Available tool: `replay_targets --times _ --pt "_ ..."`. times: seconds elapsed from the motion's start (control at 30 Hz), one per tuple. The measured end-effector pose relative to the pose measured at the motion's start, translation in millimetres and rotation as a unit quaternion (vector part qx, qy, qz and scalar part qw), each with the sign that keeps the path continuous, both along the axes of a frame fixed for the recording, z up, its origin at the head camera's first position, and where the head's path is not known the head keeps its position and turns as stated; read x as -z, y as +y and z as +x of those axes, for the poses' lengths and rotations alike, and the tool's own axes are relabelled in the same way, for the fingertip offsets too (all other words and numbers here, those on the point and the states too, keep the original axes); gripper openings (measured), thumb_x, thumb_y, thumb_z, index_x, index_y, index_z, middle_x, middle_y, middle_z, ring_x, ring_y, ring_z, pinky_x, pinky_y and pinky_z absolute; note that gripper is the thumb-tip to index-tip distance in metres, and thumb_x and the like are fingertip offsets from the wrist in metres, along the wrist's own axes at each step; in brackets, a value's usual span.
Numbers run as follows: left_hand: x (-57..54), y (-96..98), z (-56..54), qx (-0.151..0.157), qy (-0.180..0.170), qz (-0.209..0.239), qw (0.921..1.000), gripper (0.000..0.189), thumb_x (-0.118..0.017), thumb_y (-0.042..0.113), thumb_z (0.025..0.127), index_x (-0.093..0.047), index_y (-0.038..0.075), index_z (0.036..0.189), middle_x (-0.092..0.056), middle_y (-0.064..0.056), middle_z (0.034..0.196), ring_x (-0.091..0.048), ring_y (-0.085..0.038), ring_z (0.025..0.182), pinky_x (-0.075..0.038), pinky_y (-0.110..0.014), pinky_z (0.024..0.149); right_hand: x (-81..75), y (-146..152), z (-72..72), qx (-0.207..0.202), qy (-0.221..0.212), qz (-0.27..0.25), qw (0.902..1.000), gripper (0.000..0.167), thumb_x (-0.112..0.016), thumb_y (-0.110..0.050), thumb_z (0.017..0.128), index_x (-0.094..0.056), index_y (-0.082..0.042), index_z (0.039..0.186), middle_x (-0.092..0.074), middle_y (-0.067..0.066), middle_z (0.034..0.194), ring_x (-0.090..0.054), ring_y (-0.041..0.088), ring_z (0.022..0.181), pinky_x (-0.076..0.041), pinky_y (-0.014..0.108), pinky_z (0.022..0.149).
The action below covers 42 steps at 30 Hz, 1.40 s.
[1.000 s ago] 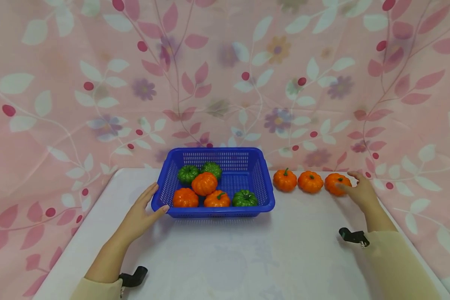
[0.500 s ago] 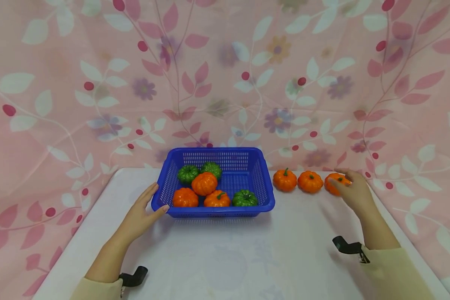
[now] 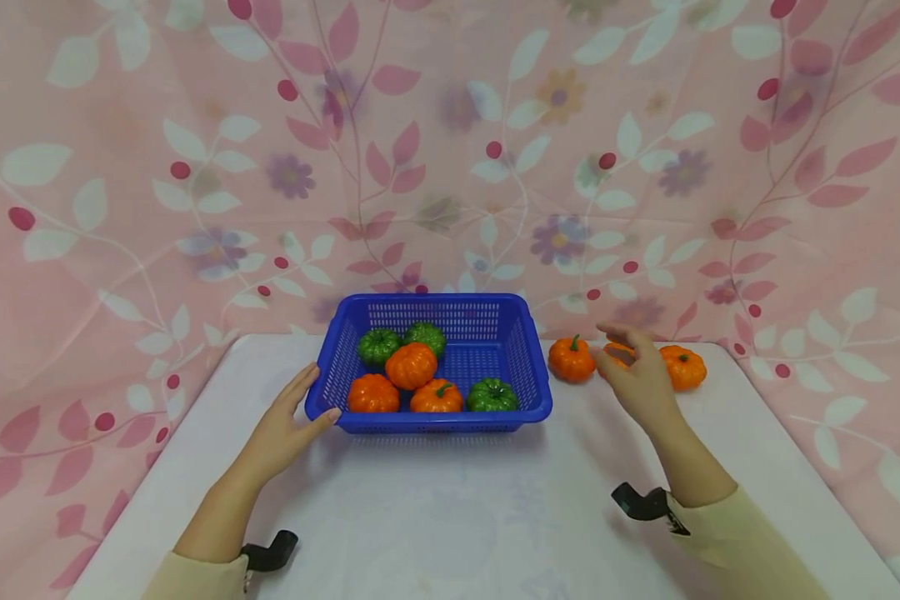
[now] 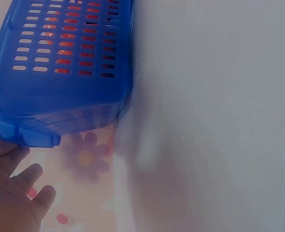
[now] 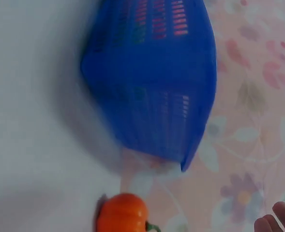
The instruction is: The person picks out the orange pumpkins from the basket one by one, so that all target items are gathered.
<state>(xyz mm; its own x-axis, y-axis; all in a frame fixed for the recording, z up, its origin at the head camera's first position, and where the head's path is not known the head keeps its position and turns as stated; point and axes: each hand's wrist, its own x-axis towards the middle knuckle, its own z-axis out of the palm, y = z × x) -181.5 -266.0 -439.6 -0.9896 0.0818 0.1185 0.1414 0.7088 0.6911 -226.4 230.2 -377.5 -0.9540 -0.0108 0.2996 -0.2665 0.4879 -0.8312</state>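
A blue plastic basket contains several small pumpkins, some orange and some green. My left hand rests at the basket's left rim, fingers extended and thumb at the front corner; the left wrist view has its fingertips right by the blue rim. To the right of the basket, my right hand hovers with parted fingers, holding nothing. It partly hides the middle orange pumpkin of a row of three. The row's left pumpkin and right pumpkin flank that hand.
A white-covered table carries everything, with its far edge just behind the basket and pumpkins. Pink floral cloth hangs behind and along both sides. Each wrist wears a small black camera mount.
My right hand has come away from the rightmost pumpkin and moved left to the middle one, leaving the rightmost on the table. The left hand and basket stay put.
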Motion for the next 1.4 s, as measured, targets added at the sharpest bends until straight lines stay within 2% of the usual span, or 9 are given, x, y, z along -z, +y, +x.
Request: replay_targets --times 0.13,0.23,0.57,0.8,1.1,1.4 --pt "-0.1 -0.2 0.6 0.0 0.0 0.002 1.0 0.084 -0.066 0.042 0.096 -0.023 0.007 0.159 -0.018 -0.011 0.166 -0.023 -0.046 0.147 -0.025 -0.069 0.111 4.1 -30.1 -4.5 -0.036 0.027 -0.031 0.9985 0.047 -0.067 -0.025 0.098 -0.054 -0.003 0.137 -0.051 0.018 0.137 -0.051 0.037 0.129 -0.045 0.051 0.105" --pt "-0.1 -0.1 0.8 0.0 0.0 0.004 1.0 0.085 -0.066 0.042 0.096 -0.023 0.007 0.159 -0.018 -0.011 0.166 -0.023 -0.046 0.147 -0.025 -0.069 0.111 5.8 -51.4 -5.7 -0.063 0.031 -0.048 0.9964 0.048 -0.069 -0.023 0.096 -0.054 -0.002 0.137 -0.052 0.017 0.136 -0.051 0.035 0.128 -0.043 0.054 0.106" --pt "0.4 2.1 0.6 0.002 0.003 0.003 1.0 0.084 -0.067 0.04 0.095 -0.024 0.005 0.159 -0.019 -0.013 0.166 -0.023 -0.046 0.147 -0.025 -0.069 0.111 8.0 -103.5 -13.7 -0.117 0.032 -0.053 0.9912 0.048 -0.073 -0.026 0.093 -0.056 -0.005 0.134 -0.052 0.015 0.137 -0.052 0.032 0.127 -0.044 0.049 0.108" --pt "-0.9 2.1 1.2 0.001 0.006 0.002 1.0 0.084 -0.067 0.041 0.096 -0.025 0.005 0.159 -0.019 -0.013 0.166 -0.023 -0.047 0.146 -0.025 -0.07 0.111 9.6 -139.4 -21.7 -0.152 -0.032 -0.029 0.9875 0.052 -0.072 -0.034 0.093 -0.054 -0.013 0.138 -0.049 0.011 0.142 -0.05 0.03 0.13 -0.043 0.051 0.109" --pt "-1.5 0.6 0.4 0.003 0.009 -0.001 1.0 0.084 -0.067 0.042 0.095 -0.025 0.005 0.158 -0.019 -0.013 0.166 -0.023 -0.047 0.147 -0.024 -0.069 0.112 8.4 -176.7 -36.7 -0.168 -0.095 0.017 0.981 0.056 -0.076 -0.031 0.09 -0.054 -0.015 0.14 -0.049 0.01 0.146 -0.049 0.035 0.132 -0.046 0.051 0.105" --pt "0.4 0.6 0.8 0.006 0.016 0.004 0.9998 0.086 -0.067 0.045 0.095 -0.025 0.005 0.159 -0.019 -0.013 0.166 -0.024 -0.046 0.147 -0.025 -0.067 0.113 14.9 -197.0 -58.5 -0.203 -0.192 0.054 0.9586 0.072 -0.079 -0.026 0.088 -0.044 -0.01 0.149 -0.044 0.017 0.151 -0.043 0.035 0.137 -0.048 0.049 0.104"
